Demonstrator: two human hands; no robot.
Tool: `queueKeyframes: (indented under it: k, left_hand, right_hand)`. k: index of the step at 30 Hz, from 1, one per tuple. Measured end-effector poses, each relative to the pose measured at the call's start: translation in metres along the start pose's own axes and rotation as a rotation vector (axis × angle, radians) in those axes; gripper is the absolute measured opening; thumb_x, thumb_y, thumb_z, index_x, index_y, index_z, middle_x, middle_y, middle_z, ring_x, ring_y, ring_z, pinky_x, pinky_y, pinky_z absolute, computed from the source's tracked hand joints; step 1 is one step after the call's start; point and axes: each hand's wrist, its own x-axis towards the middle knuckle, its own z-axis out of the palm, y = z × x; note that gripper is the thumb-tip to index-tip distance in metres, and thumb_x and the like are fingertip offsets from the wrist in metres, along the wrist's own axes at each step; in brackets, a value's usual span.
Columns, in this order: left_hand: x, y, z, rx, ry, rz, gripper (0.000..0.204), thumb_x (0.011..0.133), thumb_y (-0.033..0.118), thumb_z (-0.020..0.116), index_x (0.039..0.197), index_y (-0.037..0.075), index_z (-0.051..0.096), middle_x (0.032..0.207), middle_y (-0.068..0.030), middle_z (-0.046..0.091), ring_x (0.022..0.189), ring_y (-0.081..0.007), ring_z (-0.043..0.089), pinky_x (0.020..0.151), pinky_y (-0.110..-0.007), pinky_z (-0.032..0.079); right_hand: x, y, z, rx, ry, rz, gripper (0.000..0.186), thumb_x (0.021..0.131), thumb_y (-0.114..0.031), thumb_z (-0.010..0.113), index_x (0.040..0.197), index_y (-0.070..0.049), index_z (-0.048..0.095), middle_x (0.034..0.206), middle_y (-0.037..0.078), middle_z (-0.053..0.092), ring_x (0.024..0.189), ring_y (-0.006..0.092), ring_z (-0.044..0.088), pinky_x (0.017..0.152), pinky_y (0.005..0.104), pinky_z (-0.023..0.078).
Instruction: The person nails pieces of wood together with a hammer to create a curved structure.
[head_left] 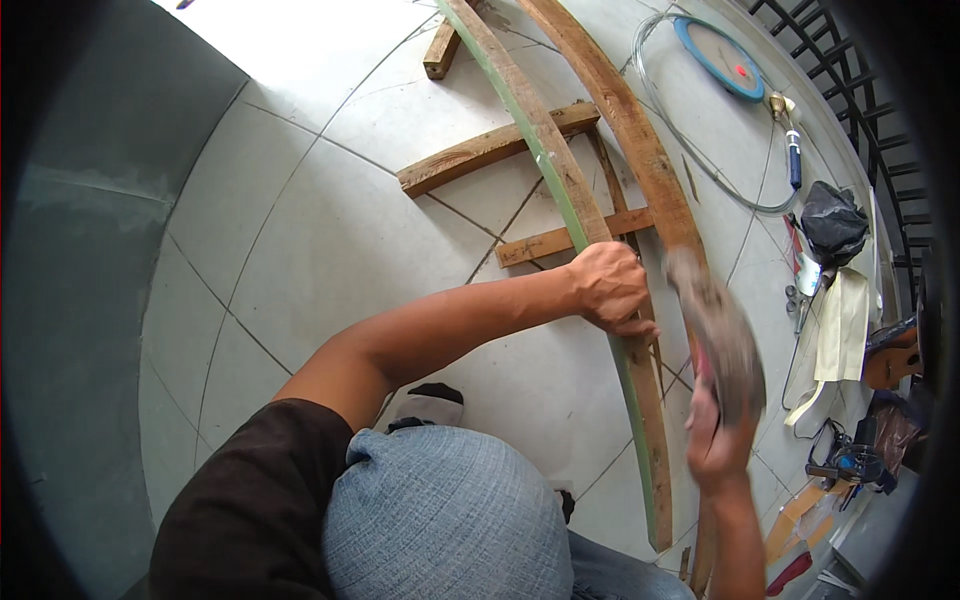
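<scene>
— Where is the left hand [610, 285]?
— At the green-sided wooden beam [640, 425]; its grip is hard to make out.
— And the right hand [718, 445]?
— Near that beam, on its right, gripping a tool [735, 350] too blurred to name.
— What lies around the beam?
— Shorter pieces of wood [465, 163] cross beneath it, a browner beam [635, 140] runs along its right, and well beyond sits a black plastic bag [833, 225].

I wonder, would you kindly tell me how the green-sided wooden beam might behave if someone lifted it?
The green-sided wooden beam looks like thick, solid timber, so it would probably stay stiff. Being long, it may feel heavy and swing if gripped near one end. It crosses over short wooden crosspieces, which might drag along if fastened.
</scene>
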Motion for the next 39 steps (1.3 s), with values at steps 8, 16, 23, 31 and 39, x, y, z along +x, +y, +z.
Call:
queueKeyframes:
  k: [8,16,23,31,39]
  left_hand:
    - [-0.005,-0.001,0.01,-0.038,0.17,0.026,0.043,0.081,0.045,0.061,0.057,0.009,0.064,0.056,-0.011,0.061,0.057,-0.0328,0.063,0.056,-0.042,0.052]
    - [-0.011,-0.004,0.032,-0.07,0.241,0.047,0.041,0.079,0.041,0.06,0.049,0.011,0.064,0.053,-0.0103,0.061,0.052,-0.0293,0.063,0.056,-0.04,0.051]
    - [-0.012,0.0,0.021,-0.077,0.062,0.011,0.04,0.08,0.042,0.061,0.057,0.01,0.064,0.066,-0.009,0.064,0.066,-0.0286,0.065,0.064,-0.04,0.053]
    - [-0.013,0.001,0.009,0.01,0.076,0.032,0.037,0.078,0.037,0.058,0.049,0.013,0.062,0.054,-0.0105,0.062,0.053,-0.0305,0.064,0.055,-0.041,0.051]
    - [-0.014,0.0,0.014,-0.001,0.082,0.002,0.045,0.083,0.042,0.059,0.051,0.01,0.064,0.054,-0.0096,0.061,0.055,-0.0309,0.062,0.06,-0.04,0.051]
  right_hand:
    - [0.139,0.004,0.047,-0.069,-0.044,-0.203,0.021,0.099,-0.013,0.056,0.118,-0.006,0.051,0.078,0.021,0.064,0.072,0.0455,0.064,0.062,0.0465,0.049]
    - [0.162,0.025,0.083,-0.08,-0.024,-0.272,0.023,0.098,-0.016,0.058,0.117,-0.005,0.049,0.08,0.024,0.064,0.073,0.0453,0.065,0.06,0.0481,0.049]
    - [0.158,0.041,0.093,-0.186,-0.014,-0.233,0.023,0.099,-0.02,0.058,0.114,-0.006,0.05,0.079,0.024,0.064,0.072,0.0461,0.064,0.059,0.0495,0.049]
    - [0.153,0.029,0.082,0.02,0.164,-0.248,0.021,0.099,-0.02,0.058,0.112,-0.006,0.05,0.076,0.023,0.062,0.069,0.0462,0.062,0.056,0.0481,0.048]
    - [0.155,0.038,0.076,0.002,0.141,-0.293,0.026,0.1,-0.019,0.056,0.123,-0.006,0.052,0.084,0.023,0.065,0.076,0.0426,0.067,0.06,0.0458,0.05]
